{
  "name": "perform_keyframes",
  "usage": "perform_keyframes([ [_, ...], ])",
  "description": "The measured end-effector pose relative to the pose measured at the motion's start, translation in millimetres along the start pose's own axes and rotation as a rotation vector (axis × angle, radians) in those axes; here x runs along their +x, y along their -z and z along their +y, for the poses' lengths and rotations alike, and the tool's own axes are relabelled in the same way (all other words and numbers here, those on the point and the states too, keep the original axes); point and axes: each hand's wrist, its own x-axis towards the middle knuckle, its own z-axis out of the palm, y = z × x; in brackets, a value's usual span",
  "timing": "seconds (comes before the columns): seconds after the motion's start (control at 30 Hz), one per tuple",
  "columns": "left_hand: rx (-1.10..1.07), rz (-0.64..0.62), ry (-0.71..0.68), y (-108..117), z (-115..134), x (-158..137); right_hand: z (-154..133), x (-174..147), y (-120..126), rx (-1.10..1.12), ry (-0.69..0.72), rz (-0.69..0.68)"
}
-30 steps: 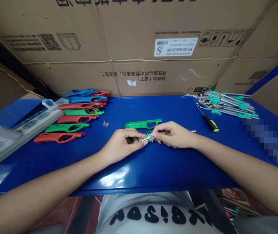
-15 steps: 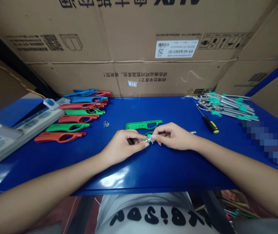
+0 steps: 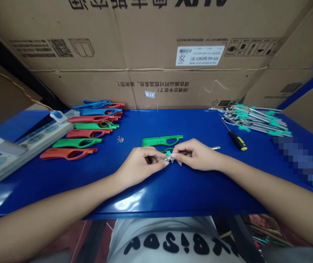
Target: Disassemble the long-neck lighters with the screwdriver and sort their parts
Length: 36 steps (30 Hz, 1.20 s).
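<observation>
Between my two hands is a long-nosed lighter's inner assembly with a turquoise trigger [image 3: 168, 153]. My left hand [image 3: 138, 163] pinches its metallic end between thumb and fingers. On the other side, my right hand [image 3: 193, 155] grips it close to the trigger with closed fingertips. The tip of a metal tube [image 3: 215, 148] shows beyond my right hand; the fingers hide its middle. Just behind the hands lies a green lighter shell half [image 3: 152, 141] with its hollow side up. Part of another green piece [image 3: 166, 149] peeks out behind the fingers.
Red, green and blue lighter shells [image 3: 75, 153] are lined up at left beside a power strip [image 3: 33, 140]. A small heap of screws [image 3: 120, 139] lies mid-table. At right are a screwdriver [image 3: 237, 140] and a pile of lighter assemblies [image 3: 255, 118]. Cardboard [image 3: 151, 78] stands behind.
Both hands keep their hold on the lighter assembly with only slight finger movement. The whole view has shifted a little; the items on the table stay in place.
</observation>
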Motion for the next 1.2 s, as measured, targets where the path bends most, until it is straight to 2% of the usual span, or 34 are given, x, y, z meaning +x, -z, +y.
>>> perform_keyframes([
  [0.17, -0.04, 0.013, 0.014, 0.7, -0.1, 1.5, -2.9, 2.6, -0.5, 0.046, -0.018, 0.022],
  [0.3, -0.115, 0.033, 0.053, 1.6, -2.1, 3.9, -6.5, 5.5, -2.0, 0.209, -0.174, 0.065],
  [0.4, -0.132, 0.038, 0.076, 1.4, -3.5, 4.7, -7.2, 7.1, -2.3, 0.301, -0.226, 0.076],
  [0.7, -0.14, 0.07, 0.04, -1.1, -1.3, 4.5, -13.1, 8.7, -4.5, 0.358, -0.201, 0.153],
  [1.03, -0.127, 0.077, -0.031, -1.0, -3.8, 4.9, -7.3, 8.6, -6.4, 0.309, -0.133, 0.143],
  [1.2, -0.117, 0.055, 0.001, 2.1, -2.1, 6.1, -10.7, 9.0, -3.8, 0.343, -0.205, 0.124],
])
